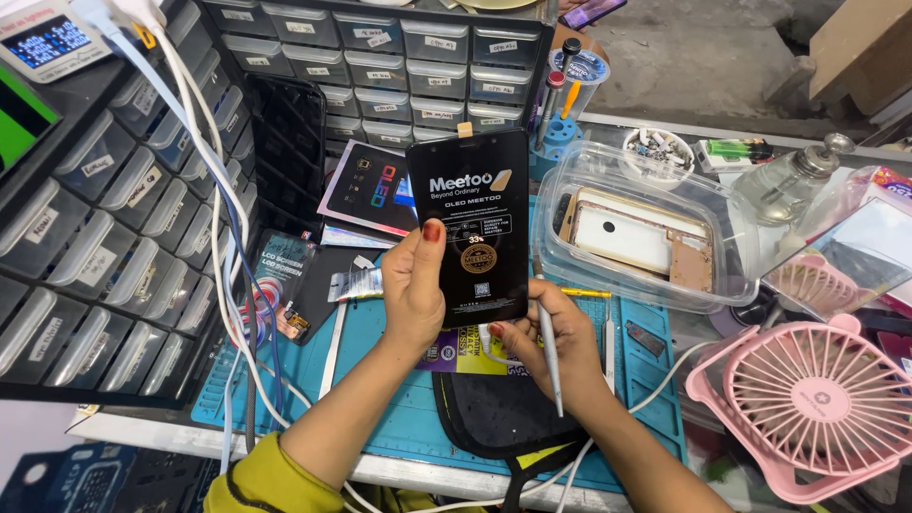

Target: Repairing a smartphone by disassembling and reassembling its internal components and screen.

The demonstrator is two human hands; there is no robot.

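My left hand (414, 285) holds a black phone display panel (470, 223) upright above the teal work mat (399, 408), thumb on its front face. The panel's face carries a black protective film with printed markings and a gold round sticker. My right hand (556, 347) supports the panel's lower edge with its fingertips and also grips a thin white-handled tool (549, 347) that points down toward the mat. A black pad (499, 413) lies on the mat under my hands.
Racks of small grey parts drawers (114, 218) fill the left and back. A clear plastic tub (646, 228) holding a phone frame sits to the right. A pink desk fan (817, 404) stands at the lower right. White cables (223, 266) hang on the left.
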